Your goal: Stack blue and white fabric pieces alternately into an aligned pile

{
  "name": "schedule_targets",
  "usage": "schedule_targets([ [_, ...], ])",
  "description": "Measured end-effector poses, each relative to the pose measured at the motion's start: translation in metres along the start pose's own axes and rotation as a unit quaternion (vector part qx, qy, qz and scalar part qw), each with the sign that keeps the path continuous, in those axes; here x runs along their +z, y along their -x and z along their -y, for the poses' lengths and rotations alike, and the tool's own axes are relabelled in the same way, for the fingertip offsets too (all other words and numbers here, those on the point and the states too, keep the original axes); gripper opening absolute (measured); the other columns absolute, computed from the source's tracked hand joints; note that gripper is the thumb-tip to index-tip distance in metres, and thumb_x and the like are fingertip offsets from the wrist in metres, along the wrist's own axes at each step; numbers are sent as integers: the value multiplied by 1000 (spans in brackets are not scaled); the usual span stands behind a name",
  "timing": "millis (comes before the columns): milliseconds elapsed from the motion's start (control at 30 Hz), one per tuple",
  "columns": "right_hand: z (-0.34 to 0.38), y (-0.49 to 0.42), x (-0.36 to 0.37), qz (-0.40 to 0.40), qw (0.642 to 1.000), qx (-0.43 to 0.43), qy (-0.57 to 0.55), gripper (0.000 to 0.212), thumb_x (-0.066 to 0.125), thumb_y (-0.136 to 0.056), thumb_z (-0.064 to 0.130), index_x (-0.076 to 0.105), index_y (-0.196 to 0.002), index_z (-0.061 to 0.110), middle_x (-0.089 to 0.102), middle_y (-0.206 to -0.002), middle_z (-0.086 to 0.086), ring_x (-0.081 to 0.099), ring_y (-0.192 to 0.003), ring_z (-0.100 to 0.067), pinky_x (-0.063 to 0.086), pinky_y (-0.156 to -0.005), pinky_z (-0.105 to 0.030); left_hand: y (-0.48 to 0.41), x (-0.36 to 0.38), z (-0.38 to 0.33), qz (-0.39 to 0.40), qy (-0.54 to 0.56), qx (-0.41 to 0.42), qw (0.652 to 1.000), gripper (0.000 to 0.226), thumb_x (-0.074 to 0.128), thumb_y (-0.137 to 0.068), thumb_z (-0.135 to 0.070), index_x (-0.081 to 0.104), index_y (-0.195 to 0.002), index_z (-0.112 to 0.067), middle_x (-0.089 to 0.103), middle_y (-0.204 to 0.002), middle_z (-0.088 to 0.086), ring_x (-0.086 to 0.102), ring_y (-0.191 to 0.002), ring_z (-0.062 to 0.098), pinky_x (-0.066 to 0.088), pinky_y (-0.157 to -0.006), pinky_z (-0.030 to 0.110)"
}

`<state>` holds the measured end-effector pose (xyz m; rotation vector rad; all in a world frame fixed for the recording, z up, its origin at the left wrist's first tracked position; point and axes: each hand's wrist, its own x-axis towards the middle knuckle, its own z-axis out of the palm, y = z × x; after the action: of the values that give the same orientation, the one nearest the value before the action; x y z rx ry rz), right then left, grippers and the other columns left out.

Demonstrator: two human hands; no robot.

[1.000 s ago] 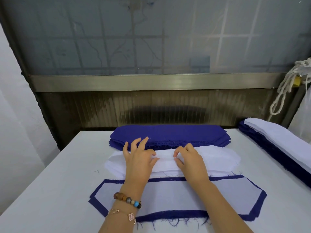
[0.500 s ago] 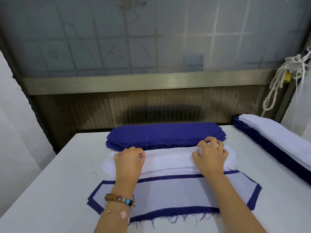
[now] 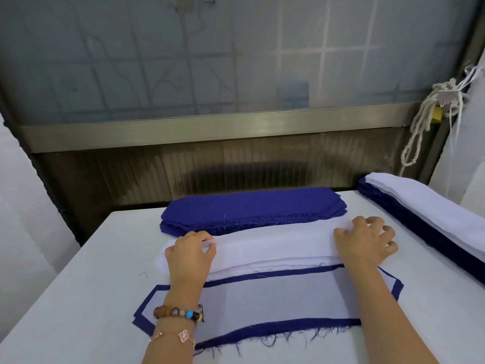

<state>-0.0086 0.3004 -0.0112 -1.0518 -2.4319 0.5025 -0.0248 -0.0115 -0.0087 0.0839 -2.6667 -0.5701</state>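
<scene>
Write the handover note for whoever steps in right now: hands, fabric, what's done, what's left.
Left hand: pinches the left end of the top white piece.
Right hand: curled fingers on its right end; grip unclear.
Fabric: blue stack farthest, white stack in front of it, near pile closest on the table.
Done: near pile shows a white piece on a blue one, blue border around it.
Left: both supply stacks remain thick. Keep alternating, with the edges aligned.
</scene>
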Motion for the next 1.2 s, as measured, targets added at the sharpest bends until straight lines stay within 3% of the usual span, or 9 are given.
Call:
schedule_targets([
  [200,0,-1,1,-7,1000,25,1,34,57,-89,22,60,-120,10,45,-125,-15,34,-118,-37,29,-96,-44,-1,-7,11,-25,-23,-94,995,14,58,-93,-33,64,-103,-26,66,-100,-2,57,-93,18,34,-78,32],
  [400,1,-2,3,1,1000,1,11,31,52,-93,24,59,-121,12,54,-119,-14,42,-112,-34,31,-92,-42,-3,-3,20,-40,59,-151,986,19,53,-95,-22,63,-103,-7,66,-96,13,56,-81,23,42,-67,31],
  [567,1,-3,4,-1,1000,-14,-22,24,46,-99,22,56,-120,13,59,-113,-11,49,-107,-32,31,-90,-41,2,-5,16,-72,52,-159,983,27,51,-99,-21,60,-116,-1,67,-109,18,64,-97,33,47,-73,36],
  [667,1,-4,0,-15,996,-25,-87,18,41,-101,17,54,-113,11,62,-102,-12,52,-88,-29,33,-83,-38,4,-10,13,-77,40,-161,983,32,48,-101,-25,60,-119,-2,67,-113,19,64,-102,35,51,-80,42],
  [733,3,-4,-8,-22,988,-40,-148,16,38,-102,17,51,-107,11,60,-93,-10,48,-77,-25,39,-80,-40,2,-19,11,-92,59,-165,980,35,47,-101,-27,60,-121,-2,66,-116,20,63,-104,37,51,-83,44],
  [867,3,-2,-30,-36,977,-79,-196,14,38,-102,17,50,-105,9,50,-84,-3,47,-76,-25,42,-77,-40,2,-41,8,-119,91,-162,975,39,50,-100,-28,60,-126,-1,63,-123,20,59,-112,39,48,-91,47],
  [1000,-7,7,-52,-12,985,-102,-136,11,38,-102,19,47,-101,12,51,-83,-2,45,-73,-23,42,-78,-40,14,-64,7,-101,88,-158,978,43,48,-100,-30,57,-131,-1,59,-130,22,55,-118,40,45,-96,49],
  [1200,-40,34,-63,38,991,-124,-40,17,34,-103,24,46,-109,15,49,-82,3,50,-76,-22,41,-76,-37,54,-80,15,-45,53,-180,981,45,49,-98,-33,56,-131,-3,59,-131,20,55,-118,38,43,-99,48],
])
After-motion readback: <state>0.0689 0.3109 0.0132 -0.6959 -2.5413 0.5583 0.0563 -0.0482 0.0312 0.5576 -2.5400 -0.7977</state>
